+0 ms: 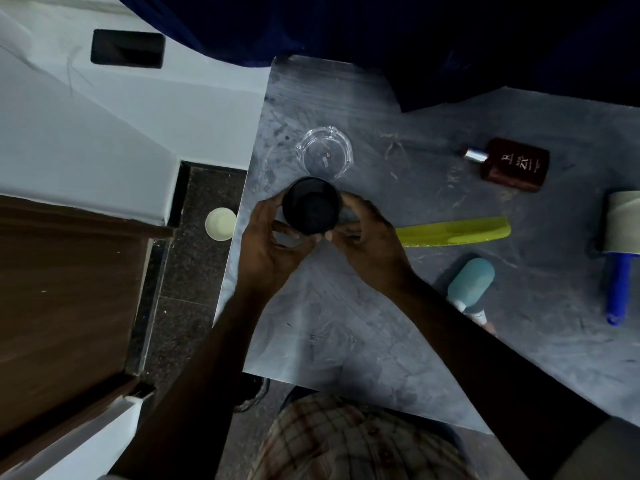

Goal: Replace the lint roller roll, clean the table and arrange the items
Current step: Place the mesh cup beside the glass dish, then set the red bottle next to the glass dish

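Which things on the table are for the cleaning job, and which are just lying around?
For the job:
lint roller
black jar, held by left hand and right hand
perfume bottle, green comb, teal bottle, clear dish, all to arrange

Just lying about:
white cup on the floor

Both forearms are bare down to the left hand (268,244) and right hand (369,237); no watch or ring shows. Below, the person wears a checked garment (346,441) in tan with dark crossing lines.
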`<state>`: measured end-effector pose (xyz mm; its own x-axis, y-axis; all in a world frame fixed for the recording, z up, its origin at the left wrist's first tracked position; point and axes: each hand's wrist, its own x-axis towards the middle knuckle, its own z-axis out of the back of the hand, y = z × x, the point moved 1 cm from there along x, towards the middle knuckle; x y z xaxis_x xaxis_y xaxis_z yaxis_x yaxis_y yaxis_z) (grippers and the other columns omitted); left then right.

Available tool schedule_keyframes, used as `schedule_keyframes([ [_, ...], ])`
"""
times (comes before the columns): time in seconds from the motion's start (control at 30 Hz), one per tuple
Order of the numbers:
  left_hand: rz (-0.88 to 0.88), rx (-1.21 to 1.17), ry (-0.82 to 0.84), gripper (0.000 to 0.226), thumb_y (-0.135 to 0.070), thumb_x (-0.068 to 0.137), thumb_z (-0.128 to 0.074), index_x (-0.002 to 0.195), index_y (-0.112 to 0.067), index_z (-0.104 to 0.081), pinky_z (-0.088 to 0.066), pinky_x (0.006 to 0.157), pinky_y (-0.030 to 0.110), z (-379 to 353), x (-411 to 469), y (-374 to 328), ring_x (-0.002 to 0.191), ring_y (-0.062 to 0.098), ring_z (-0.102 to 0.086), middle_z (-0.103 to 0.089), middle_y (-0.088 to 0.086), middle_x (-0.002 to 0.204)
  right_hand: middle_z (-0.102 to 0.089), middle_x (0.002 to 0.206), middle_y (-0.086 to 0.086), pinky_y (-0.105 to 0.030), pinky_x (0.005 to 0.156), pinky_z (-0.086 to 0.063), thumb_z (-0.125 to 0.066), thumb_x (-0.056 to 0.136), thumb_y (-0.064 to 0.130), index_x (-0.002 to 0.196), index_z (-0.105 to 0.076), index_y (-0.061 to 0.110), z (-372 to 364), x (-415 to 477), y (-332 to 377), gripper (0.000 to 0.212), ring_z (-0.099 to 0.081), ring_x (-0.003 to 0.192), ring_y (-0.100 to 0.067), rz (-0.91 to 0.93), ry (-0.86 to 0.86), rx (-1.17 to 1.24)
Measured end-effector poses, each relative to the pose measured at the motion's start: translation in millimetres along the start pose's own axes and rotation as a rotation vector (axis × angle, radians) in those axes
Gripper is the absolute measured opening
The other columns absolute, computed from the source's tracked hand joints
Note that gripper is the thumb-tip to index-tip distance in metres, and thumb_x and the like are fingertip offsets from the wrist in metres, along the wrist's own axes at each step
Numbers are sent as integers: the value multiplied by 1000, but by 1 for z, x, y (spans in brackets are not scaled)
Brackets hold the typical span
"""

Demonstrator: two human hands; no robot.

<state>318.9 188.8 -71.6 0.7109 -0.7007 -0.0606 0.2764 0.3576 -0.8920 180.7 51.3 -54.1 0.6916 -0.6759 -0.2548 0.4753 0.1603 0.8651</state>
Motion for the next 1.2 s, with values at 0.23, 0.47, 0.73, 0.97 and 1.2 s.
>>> schedule_keyframes([
  [0.23, -33, -45, -90, 95, -43, 84, -86, 164, -28, -35, -54, 52, 23, 21, -23, -12, 85, 13, -68, -53, -13, 148, -58, 139, 0, 1, 78, -49, -73, 87, 11, 149, -48, 19, 47, -9, -18, 67, -67, 95, -1, -71, -63, 0],
  [0.47, -310, 92, -50, 82, -41, 87, -82, 157, -19, -46, -55, 70, 22, -17, -12, -88, 94, 20, -67, -54, -3, 142, -59, 140, 3, -37, 97, -59, -70, 87, 12, 146, -49, 25, 93, -20, -39, 64, -72, 106, -14, -72, -152, 26],
  [0.73, -357, 124, 178, 82, -43, 87, -81, 156, -16, -46, -53, 68, 14, -134, 13, -129, 87, 9, -59, -60, -2, 136, -62, 137, 3, -27, 85, -60, -67, 85, 10, 143, -50, 28, 142, -22, -64, 64, -73, 97, -5, -133, -278, 95],
  [0.97, -63, -80, 315, 48, -15, 83, -83, 129, -10, -69, -63, 76, 34, -236, 21, -125, 83, 14, -73, -78, 4, 108, -64, 135, -13, -28, 94, -54, -69, 89, 10, 138, -61, 10, 221, -7, -86, 50, -72, 105, -27, -189, -448, -221],
  [1.2, 743, -601, 277, 19, 7, 103, -59, 98, -10, -68, -64, 53, 32, -300, 34, -137, 50, 10, -71, -76, -2, 70, -44, 155, -13, -41, 114, -40, -62, 95, 35, 151, -46, 19, 271, 30, -99, 60, -45, 141, -34, -171, -245, -621],
])
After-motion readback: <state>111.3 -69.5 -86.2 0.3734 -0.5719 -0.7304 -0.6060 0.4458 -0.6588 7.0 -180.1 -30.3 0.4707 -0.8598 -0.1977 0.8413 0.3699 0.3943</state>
